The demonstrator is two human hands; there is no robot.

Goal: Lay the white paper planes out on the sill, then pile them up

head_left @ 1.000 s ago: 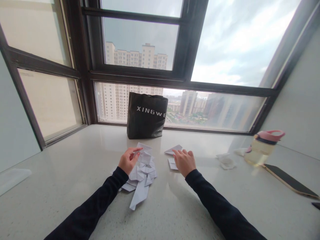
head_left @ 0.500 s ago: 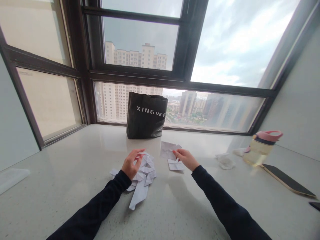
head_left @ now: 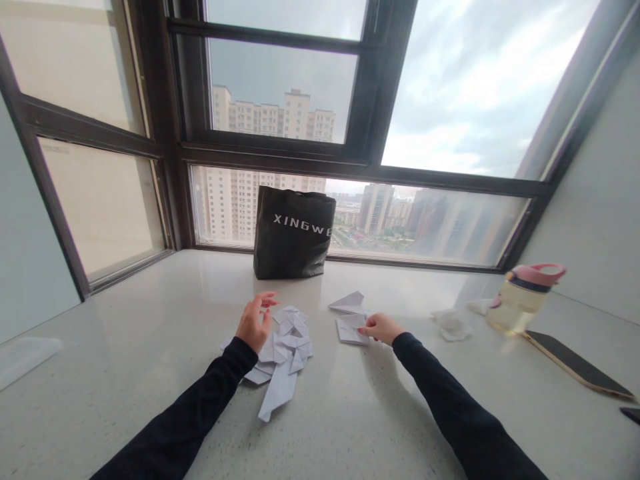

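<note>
My right hand pinches the right edge of a folded white paper square lying on the white counter. Just behind the square is a white paper folded to a point, shaped like a paper plane. My left hand hovers at the left side of a loose pile of folded white papers, its fingers apart and nothing in them. From the front of that pile sticks out a longer paper strip. Some papers on the left are partly hidden by my left hand and sleeve.
A black bag with white lettering stands by the window. To the right are crumpled tissue, a bottle with a pink lid and a dark phone-like slab. A translucent white object lies at far left.
My right hand has come down and right from the rear paper square to the nearer one. The pointed paper behind now shows more fully. My left hand has drawn slightly left.
</note>
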